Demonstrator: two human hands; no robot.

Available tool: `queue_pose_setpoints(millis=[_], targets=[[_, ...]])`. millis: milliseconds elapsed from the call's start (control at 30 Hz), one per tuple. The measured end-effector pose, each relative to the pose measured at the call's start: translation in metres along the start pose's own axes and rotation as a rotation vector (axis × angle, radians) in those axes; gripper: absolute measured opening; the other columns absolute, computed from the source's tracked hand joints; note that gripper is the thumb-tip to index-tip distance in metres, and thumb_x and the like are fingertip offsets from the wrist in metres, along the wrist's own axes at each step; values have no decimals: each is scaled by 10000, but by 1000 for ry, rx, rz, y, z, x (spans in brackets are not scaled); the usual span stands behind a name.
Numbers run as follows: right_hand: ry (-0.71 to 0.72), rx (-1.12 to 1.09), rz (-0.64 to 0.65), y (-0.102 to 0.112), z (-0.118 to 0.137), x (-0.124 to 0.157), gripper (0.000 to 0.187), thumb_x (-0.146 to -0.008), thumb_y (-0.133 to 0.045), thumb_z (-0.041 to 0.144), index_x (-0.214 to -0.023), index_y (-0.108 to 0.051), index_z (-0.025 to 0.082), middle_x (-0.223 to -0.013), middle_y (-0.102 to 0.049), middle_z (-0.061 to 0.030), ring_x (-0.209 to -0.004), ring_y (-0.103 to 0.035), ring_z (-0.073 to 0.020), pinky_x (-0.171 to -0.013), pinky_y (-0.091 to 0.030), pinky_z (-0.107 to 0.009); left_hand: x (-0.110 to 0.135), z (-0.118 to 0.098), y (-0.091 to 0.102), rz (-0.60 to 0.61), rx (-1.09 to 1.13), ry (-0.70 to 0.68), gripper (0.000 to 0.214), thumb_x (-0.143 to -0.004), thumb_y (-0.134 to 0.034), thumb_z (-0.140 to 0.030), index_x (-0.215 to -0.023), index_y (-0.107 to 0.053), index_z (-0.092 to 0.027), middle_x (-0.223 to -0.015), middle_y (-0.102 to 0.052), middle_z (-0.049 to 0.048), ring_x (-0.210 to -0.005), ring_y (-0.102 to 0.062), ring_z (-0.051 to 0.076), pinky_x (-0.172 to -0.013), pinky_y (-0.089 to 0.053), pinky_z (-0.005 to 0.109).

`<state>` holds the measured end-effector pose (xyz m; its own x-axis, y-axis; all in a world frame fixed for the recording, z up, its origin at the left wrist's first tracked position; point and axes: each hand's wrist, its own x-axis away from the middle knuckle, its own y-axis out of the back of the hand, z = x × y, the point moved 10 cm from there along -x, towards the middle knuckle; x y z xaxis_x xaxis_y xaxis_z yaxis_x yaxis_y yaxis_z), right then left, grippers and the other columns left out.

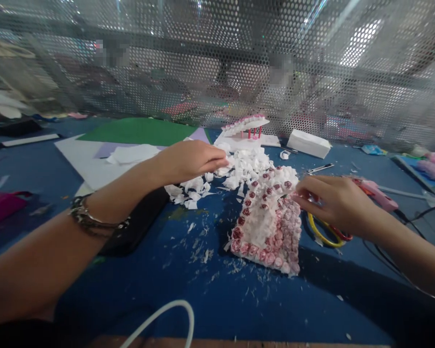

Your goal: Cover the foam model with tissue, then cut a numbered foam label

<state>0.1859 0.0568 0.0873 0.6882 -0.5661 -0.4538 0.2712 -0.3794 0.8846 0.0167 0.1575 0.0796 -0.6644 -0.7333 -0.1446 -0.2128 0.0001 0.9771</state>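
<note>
My left hand [194,160] reaches over a heap of torn white paper scraps [248,164]. Its thumb and fingertips are pinched together at the heap's edge; what lies between them, if anything, I cannot make out. A panel covered with small rolled paper rosettes [270,220], white, pink and dark red, stands tilted above the table. My right hand [328,200] has its fingers closed at the panel's right edge, gripping it; the fingertips are partly hidden.
Behind the heap stands a small model with red posts [252,128], beside a white block [309,143]. A cutter [321,168], yellow ring [324,234] and pink glue gun [379,194] with cables lie right. Paper sheets [130,130] lie left. Perforated metal mesh [217,63] rises behind.
</note>
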Motion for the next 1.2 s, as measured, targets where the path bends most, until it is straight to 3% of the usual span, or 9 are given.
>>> queue_pose_setpoints(millis=[267,400,500,633,767,867,933,1067,1200], targets=[[-119,-509,-47,-10,4,-66,482,-846,-631,343,-1247,-456,139,-1016,-639,-89,-697,-586,-96,-584,-443,-229,8,-36,14,-204,285,-75,449,-865,-463,-522,-560,-374,-205,-490,-343,-42,-492,-322,104,-530,-254,269],[-37,-554,31,-22,16,-95,111,-873,-553,213,-957,-570,142,-814,-631,-19,-687,-542,-84,-623,-403,-231,11,-27,20,-224,432,-13,408,-848,-509,-494,-567,-446,-205,-447,-385,-47,-451,-349,96,-500,-269,261],[-33,-476,11,-18,10,-107,49,-853,-533,145,-836,-579,141,-724,-600,7,-660,-501,-79,-637,-367,-241,13,-18,28,-251,464,7,322,-835,-536,-473,-652,-536,-207,-443,-440,-46,-433,-389,102,-495,-303,259],[-30,-374,-28,-8,1,-111,62,-851,-531,168,-824,-584,148,-743,-612,-11,-676,-499,-95,-647,-364,-247,19,-8,42,-358,466,41,257,-824,-576,-466,-766,-595,-217,-531,-526,-29,-473,-455,117,-517,-350,265],[9,-382,-84,-2,6,-111,105,-864,-570,243,-902,-591,148,-894,-638,-53,-770,-521,-118,-702,-400,-259,24,-13,48,-427,397,51,307,-829,-580,-487,-683,-583,-217,-547,-546,-17,-517,-476,126,-590,-383,283],[6,-450,-91,-6,14,-114,142,-890,-575,290,-855,-590,152,-799,-608,-21,-717,-492,-101,-676,-398,-253,26,-17,51,-489,405,58,342,-819,-585,-505,-654,-522,-211,-587,-525,-10,-605,-505,146,-635,-400,293],[-18,-503,-103,-8,17,-116,189,-921,-542,296,-806,-578,151,-712,-569,-1,-671,-476,-88,-636,-392,-243,25,-20,49,-515,519,37,303,-800,-590,-509,-818,-529,-212,-776,-593,19,-736,-563,168,-667,-439,287],[-54,-614,-125,-6,18,-114,178,-938,-530,304,-887,-585,143,-743,-592,-10,-688,-528,-95,-620,-427,-238,16,-34,23,-367,710,-13,506,-802,-566,-513,-1173,-403,-209,-1130,-581,96,-926,-607,205,-707,-501,279],[-108,-596,-146,3,12,-102,226,-944,-517,334,-882,-617,140,-727,-600,-20,-679,-548,-110,-604,-450,-252,18,-47,9,-321,631,-3,380,-916,-410,-485,-1176,-419,-209,-1049,-595,81,-907,-593,194,-720,-498,276]])
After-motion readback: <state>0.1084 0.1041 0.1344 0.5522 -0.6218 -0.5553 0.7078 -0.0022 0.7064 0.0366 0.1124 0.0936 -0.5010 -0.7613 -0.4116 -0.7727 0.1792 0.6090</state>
